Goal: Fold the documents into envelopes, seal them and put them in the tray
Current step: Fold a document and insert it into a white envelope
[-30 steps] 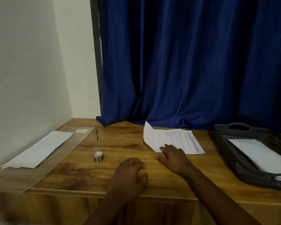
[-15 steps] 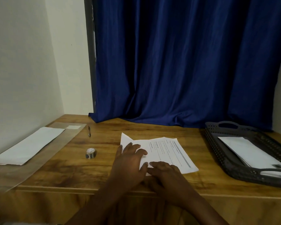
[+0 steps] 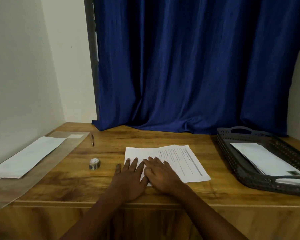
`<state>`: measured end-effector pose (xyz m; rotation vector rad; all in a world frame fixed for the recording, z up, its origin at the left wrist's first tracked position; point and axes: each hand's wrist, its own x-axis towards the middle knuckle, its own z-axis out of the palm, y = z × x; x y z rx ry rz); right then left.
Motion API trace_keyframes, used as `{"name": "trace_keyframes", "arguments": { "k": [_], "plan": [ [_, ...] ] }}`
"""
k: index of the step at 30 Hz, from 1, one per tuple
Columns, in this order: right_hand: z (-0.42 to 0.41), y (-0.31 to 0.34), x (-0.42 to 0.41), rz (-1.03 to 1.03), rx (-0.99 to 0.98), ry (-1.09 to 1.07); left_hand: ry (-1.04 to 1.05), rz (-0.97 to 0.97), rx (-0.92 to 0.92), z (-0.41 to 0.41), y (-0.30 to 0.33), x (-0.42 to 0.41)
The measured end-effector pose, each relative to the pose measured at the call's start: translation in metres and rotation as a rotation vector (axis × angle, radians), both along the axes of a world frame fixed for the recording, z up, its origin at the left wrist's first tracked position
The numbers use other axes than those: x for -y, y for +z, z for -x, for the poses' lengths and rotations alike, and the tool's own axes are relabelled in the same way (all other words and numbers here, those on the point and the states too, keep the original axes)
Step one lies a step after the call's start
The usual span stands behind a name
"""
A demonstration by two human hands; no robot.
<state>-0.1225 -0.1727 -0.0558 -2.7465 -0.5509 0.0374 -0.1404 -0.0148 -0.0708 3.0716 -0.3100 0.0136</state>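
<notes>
A printed white document [image 3: 178, 160] lies flat on the wooden desk [image 3: 163, 139] in front of me. My left hand [image 3: 130, 177] rests on its near left corner with straight fingers spread. Beside it, my right hand [image 3: 160, 174] lies flat on the sheet's near edge, touching the left hand. A white envelope [image 3: 27, 157] lies on a clear plastic sleeve [image 3: 47, 168] at the far left. At the right stands a dark grey tray [image 3: 232, 153] holding white envelopes [image 3: 265, 158].
A small roll of tape [image 3: 94, 164] sits left of the document. A pen [image 3: 92, 139] lies further back near the plastic sleeve. A blue curtain [image 3: 189, 66] hangs behind the desk and a wall closes the left side.
The document was drawn nearer and its raised left corner now lies flat. My left hand moved onto the sheet and both hands spread flat on it.
</notes>
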Motion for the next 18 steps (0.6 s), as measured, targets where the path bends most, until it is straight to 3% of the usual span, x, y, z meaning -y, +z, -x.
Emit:
{"name": "trace_keyframes", "arguments": {
  "k": [5, 14, 16, 18],
  "plan": [
    [-0.024, -0.009, 0.041, 0.091, 0.007, -0.075, -0.009, 0.034, -0.029, 0.000, 0.004, 0.001],
    [-0.066, 0.003, 0.105, 0.291, -0.069, -0.505, -0.015, 0.038, -0.009, 0.002, 0.002, 0.002],
    [-0.063, 0.010, 0.083, 0.311, 0.023, -0.467, -0.013, 0.039, -0.011, 0.001, 0.001, 0.002],
    [-0.055, 0.013, 0.052, 0.265, 0.114, -0.276, -0.013, 0.044, -0.009, 0.000, 0.000, 0.002]
  ]
}}
